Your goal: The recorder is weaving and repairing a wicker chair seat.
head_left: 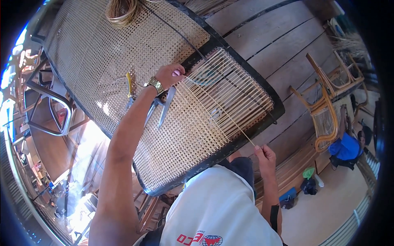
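Note:
A cane panel (176, 137) is woven on a black frame (276, 96), close-meshed on the near left and with open parallel strands (242, 96) on the right. My right hand (266, 158) is closed in a pinch on a thin cane strand (246, 136) beyond the frame's near edge. That strand runs diagonally over the weave toward my left hand (171, 74), whose fingers are pinched together at the panel's far edge. A thin bluish strip (207, 83) also curves from there. Beside my left wrist lie metal scissors (165, 110) and a yellow-handled tool (129, 85).
A larger woven cane section (90, 53) extends to the far left, with a coil of cane (122, 13) on it. Wooden planks (266, 45) lie beyond the frame. Wooden chairs (326, 96) and a person in blue (345, 146) are at right; dark chair frames (61, 115) stand left.

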The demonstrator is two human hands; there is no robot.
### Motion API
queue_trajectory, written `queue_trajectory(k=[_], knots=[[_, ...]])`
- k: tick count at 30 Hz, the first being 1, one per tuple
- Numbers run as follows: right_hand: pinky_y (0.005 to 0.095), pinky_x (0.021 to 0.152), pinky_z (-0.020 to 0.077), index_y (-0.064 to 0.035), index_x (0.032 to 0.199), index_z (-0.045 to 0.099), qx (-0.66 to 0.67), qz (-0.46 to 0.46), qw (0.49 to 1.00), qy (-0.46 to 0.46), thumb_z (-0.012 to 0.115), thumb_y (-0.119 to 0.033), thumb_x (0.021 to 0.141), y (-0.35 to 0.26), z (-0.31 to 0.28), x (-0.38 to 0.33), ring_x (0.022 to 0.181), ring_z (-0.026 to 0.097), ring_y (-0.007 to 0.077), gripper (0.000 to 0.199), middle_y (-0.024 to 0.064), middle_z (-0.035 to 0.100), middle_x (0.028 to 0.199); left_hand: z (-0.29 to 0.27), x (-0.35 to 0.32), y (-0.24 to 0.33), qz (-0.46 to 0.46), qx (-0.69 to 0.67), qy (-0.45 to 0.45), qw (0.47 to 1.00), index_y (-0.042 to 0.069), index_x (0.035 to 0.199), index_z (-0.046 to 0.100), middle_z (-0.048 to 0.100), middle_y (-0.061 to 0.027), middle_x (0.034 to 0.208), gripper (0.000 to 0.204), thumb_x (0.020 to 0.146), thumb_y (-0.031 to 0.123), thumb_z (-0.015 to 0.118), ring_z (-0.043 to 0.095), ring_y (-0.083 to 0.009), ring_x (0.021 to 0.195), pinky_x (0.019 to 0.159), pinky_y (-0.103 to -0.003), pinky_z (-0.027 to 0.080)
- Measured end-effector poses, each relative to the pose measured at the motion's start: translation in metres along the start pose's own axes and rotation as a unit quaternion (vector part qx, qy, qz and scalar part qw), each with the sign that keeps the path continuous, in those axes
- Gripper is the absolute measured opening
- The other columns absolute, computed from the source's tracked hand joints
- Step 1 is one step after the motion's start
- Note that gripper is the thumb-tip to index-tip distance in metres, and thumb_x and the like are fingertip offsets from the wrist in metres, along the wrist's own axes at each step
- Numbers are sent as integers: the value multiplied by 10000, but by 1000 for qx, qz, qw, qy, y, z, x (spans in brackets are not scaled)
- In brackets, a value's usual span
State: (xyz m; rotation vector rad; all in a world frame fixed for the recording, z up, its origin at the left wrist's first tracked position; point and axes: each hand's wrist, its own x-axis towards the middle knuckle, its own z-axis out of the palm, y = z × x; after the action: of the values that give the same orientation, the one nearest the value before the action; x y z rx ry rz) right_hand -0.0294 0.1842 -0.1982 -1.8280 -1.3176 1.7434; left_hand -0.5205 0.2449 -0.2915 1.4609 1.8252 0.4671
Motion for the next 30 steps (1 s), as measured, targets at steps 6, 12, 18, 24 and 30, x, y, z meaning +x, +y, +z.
queue_trajectory(k=[6,12,18,24,30], knots=[[243,583,360,-58,745,604,-4,25,999,-21,653,-240,976,2,-16,3,646,431,58,298,-42,519,672,4,-1,18,-45,23,-23,998,123,1032,683,743,-48,881,297,789,265,779,722,-227,810,760,-358,570],[252,584,367,-54,748,605,-65,26,997,-25,655,-247,975,-9,-16,1,649,446,61,302,-35,523,672,11,4,21,-13,129,-35,991,113,1161,615,744,-102,939,360,819,179,706,721,-306,878,792,-430,571],[258,587,372,-55,747,608,-64,29,997,-24,654,-253,977,-11,-18,4,651,447,67,307,-29,529,675,17,3,33,-26,205,-35,978,120,1239,552,722,-137,961,416,839,169,655,695,-357,934,808,-486,555],[259,588,367,-62,744,609,-48,32,998,-29,652,-257,975,-3,-20,2,648,447,74,306,-27,525,673,12,5,36,-18,200,-59,978,98,1292,484,701,-167,956,464,863,161,646,692,-369,905,772,-510,551],[255,587,362,-59,743,601,-31,40,998,-42,653,-250,972,8,-21,-4,646,437,68,303,-34,513,676,50,-9,48,-15,302,79,950,63,1352,407,672,-207,955,542,883,174,655,685,-399,888,749,-508,560]])
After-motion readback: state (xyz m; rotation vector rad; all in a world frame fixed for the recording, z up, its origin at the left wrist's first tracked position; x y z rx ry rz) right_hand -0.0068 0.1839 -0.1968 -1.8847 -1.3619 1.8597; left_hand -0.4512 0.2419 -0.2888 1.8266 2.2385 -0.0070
